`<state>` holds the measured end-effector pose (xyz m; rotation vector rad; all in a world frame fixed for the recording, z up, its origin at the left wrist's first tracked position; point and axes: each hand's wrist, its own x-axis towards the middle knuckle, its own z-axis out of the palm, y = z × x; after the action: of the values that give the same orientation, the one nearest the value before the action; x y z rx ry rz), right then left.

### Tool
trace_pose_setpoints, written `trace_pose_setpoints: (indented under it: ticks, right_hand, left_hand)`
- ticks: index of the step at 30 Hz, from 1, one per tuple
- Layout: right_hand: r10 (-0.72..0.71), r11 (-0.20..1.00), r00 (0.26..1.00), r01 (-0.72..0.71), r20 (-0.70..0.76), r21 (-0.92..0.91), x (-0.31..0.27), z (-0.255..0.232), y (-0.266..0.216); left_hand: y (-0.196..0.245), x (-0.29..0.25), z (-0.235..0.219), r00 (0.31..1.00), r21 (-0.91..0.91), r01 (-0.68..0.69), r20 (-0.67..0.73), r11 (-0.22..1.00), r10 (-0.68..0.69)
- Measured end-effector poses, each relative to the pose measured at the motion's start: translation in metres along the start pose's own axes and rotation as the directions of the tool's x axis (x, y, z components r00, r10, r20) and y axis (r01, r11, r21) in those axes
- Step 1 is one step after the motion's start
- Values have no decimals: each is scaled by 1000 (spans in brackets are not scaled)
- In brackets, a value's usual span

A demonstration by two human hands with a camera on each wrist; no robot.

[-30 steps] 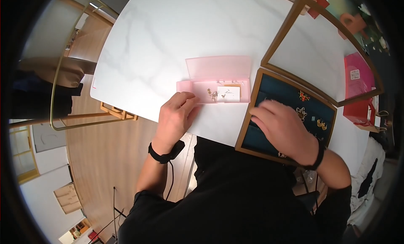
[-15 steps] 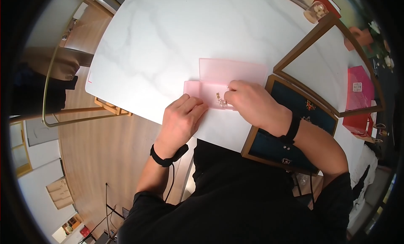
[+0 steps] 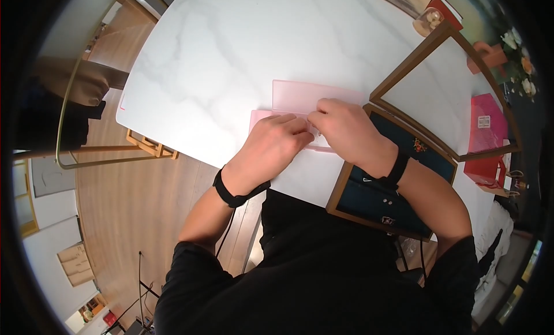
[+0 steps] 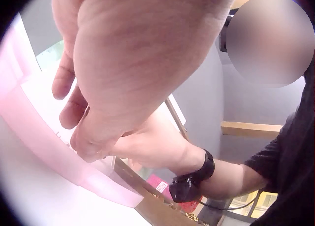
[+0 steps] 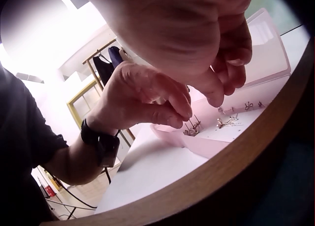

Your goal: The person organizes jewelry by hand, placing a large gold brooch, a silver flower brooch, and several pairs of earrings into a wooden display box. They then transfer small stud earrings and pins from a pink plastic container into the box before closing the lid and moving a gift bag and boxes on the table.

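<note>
Well, the long pink box (image 3: 261,115) lies on the white, grey-veined counter (image 3: 219,52) just in front of me, with both my hands over it. Its plastic is pale and milky, a soft blush along the front wall, and its lid (image 3: 300,94) is swung open on the far side, a flat frosted panel. From my right wrist I see down into the whitish inside: a little gold-toned piece (image 5: 228,121) lies on the bottom, a bow-shaped one (image 5: 249,106) sits toward the back wall, and a cluster with thin upright pins (image 5: 193,127) stands near the front, close by my left thumb. My left hand (image 3: 274,141) is over the box's left part, fingers curled and thumb drawn in close to them; my right hand (image 3: 352,132) reaches in from the other side, fingers bent and bunched together, so the tips of both hands nearly meet. Whether something tiny is pinched in either, I cannot tell. Just right of the box, partly beneath my right forearm, lies a wooden display case (image 3: 340,191) lined in dark teal, its framed see-through cover (image 3: 411,62) open, with a red flower-like brooch (image 3: 419,144) and a pair of small studs (image 3: 387,200) on the lining.
</note>
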<state>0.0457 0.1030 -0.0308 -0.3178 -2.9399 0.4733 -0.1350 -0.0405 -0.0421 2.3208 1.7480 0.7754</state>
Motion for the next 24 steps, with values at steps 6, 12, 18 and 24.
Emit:
trace_pose_setpoints:
  ticks: [6,12,18,24]
  right_hand:
    - [-36,992,999,33,-23,-121,3,10,1]
    - [-19,994,1000,17,-18,-109,4,8,0]
    - [-24,991,999,19,-39,-136,7,12,-2]
    - [9,987,999,-14,-32,-160,6,10,-7]
  left_hand:
    - [-5,7,2,999,-28,-31,15,999,31]
    - [-10,3,3,995,-16,15,96,1000,-14]
    - [-12,5,-2,993,-20,15,113,1000,-13]
    - [-18,6,-3,989,16,-36,144,999,33]
